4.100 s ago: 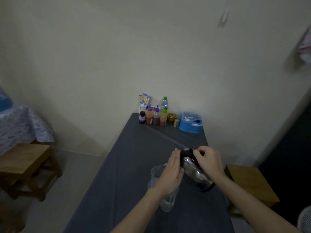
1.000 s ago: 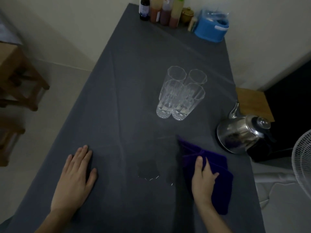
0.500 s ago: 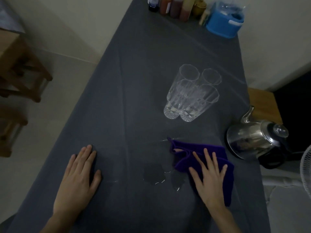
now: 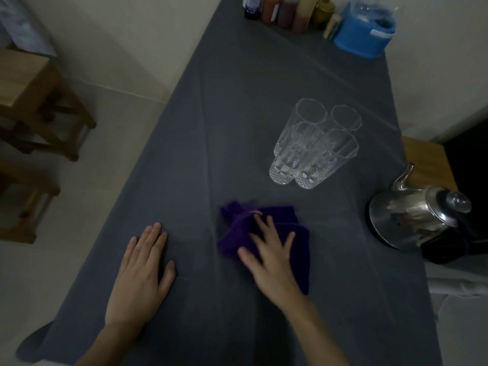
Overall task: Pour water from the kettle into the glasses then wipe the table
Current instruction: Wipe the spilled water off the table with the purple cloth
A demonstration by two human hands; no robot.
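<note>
— Where are the hands?
— The right hand (image 4: 269, 257) lies flat with fingers spread on the purple cloth (image 4: 264, 233), low in the middle of the frame; its grip is open, pressing rather than clutching. The left hand (image 4: 140, 276) rests flat and open on the grey table (image 4: 237, 101), lower left, holding nothing.
— And the rest?
— Four glasses (image 4: 314, 143) stand clustered, touching, right of centre. The kettle (image 4: 420, 217) sits at the table's right edge, well apart from the cloth.

Sauce bottles (image 4: 280, 10) and a blue container (image 4: 361, 35) stand beside wooden stools (image 4: 34, 101).
</note>
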